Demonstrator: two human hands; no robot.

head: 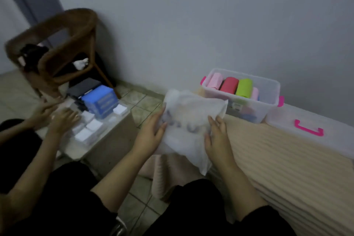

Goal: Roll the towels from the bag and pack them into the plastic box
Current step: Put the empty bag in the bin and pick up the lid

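Beige ribbed bedding (268, 159) is carrying the plastic box (268, 90) — rolled towels (243, 87) already inside. Both hands, left (151, 132) and right (215, 138), are gripping the white bag (189, 120) just beside it; better to open its mouth wide — drawing one towel out cleanly.

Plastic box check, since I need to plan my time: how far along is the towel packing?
Done: rolled pink, red and green towels stand in the plastic box. In hand: both hands, left and right, hold the white bag. Left: whatever remains inside it, and the lid lies off.
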